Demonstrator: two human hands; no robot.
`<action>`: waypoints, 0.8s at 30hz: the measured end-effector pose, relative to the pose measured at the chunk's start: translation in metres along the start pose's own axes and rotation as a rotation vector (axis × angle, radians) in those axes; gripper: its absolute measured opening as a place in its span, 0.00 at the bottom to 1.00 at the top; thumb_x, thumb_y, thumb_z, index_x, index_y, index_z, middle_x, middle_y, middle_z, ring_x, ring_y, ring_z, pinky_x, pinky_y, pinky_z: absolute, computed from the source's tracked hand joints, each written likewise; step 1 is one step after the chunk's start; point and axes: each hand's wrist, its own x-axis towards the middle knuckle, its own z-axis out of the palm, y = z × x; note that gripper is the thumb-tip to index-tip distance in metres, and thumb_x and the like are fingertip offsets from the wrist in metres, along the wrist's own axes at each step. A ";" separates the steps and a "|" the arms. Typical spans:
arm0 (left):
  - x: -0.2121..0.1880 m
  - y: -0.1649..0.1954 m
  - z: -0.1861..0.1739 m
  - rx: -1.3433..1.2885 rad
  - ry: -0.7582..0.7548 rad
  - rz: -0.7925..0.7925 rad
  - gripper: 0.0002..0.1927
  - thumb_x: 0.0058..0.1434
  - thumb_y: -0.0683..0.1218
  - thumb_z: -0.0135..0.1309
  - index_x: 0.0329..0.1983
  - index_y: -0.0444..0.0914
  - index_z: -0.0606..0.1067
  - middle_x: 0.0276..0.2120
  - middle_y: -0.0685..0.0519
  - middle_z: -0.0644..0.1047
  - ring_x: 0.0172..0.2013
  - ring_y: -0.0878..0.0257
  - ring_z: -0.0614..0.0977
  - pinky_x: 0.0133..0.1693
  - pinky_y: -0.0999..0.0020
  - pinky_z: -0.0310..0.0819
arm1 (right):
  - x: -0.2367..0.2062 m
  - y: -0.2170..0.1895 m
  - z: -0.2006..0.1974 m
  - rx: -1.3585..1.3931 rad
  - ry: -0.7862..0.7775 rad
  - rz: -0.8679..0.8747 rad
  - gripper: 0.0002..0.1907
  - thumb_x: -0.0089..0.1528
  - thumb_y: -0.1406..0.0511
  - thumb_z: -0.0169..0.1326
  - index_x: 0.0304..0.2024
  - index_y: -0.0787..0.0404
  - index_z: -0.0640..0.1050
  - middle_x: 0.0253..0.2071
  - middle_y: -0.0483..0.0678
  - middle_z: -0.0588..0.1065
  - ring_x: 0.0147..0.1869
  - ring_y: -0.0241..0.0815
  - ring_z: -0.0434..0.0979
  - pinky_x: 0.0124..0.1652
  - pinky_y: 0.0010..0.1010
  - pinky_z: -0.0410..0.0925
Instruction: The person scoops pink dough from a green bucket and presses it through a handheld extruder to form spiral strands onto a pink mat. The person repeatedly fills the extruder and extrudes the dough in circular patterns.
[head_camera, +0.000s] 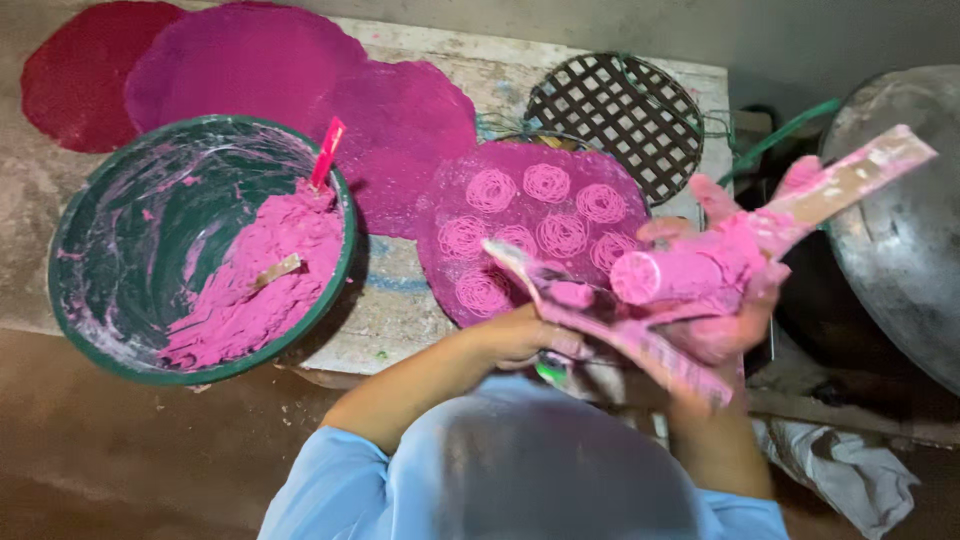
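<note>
Both hands at right of counter (420, 300), coated in pink dough. Right hand (735, 325) wrapped around a wooden press (700, 270), its pink-smeared handle pointing up-right. Left hand (525, 335) closed on a flat paddle (520, 262) whose tip lies over a round magenta mat (450, 290) carrying seven coiled noodle spirals (547, 183). Green bowl (130, 180) at left, half full of pink dough (270, 270). More magenta mats (240, 60) behind. Woven lattice tray (620, 100) beyond, grey pan (900, 230) far right.
</note>
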 end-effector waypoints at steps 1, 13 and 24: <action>-0.002 0.012 0.005 0.263 0.044 0.058 0.30 0.54 0.37 0.60 0.62 0.32 0.71 0.48 0.52 0.79 0.51 0.55 0.79 0.55 0.57 0.74 | -0.003 -0.008 -0.009 -0.064 -0.012 0.011 0.45 0.69 0.45 0.57 0.78 0.49 0.49 0.68 0.59 0.64 0.56 0.63 0.75 0.40 0.48 0.77; -0.019 0.072 0.056 1.185 0.222 0.034 0.17 0.54 0.54 0.62 0.44 0.42 0.79 0.39 0.49 0.83 0.41 0.57 0.84 0.44 0.60 0.76 | -0.029 -0.049 0.010 -1.368 -0.791 -0.358 0.37 0.67 0.58 0.53 0.75 0.42 0.54 0.63 0.60 0.71 0.62 0.57 0.78 0.55 0.40 0.76; -0.042 0.090 0.027 0.976 0.393 0.307 0.36 0.57 0.53 0.68 0.64 0.38 0.67 0.55 0.45 0.77 0.56 0.55 0.82 0.58 0.61 0.77 | -0.036 -0.037 -0.132 -0.557 -0.555 1.327 0.56 0.55 0.56 0.72 0.72 0.66 0.50 0.60 0.55 0.69 0.51 0.41 0.76 0.38 0.29 0.72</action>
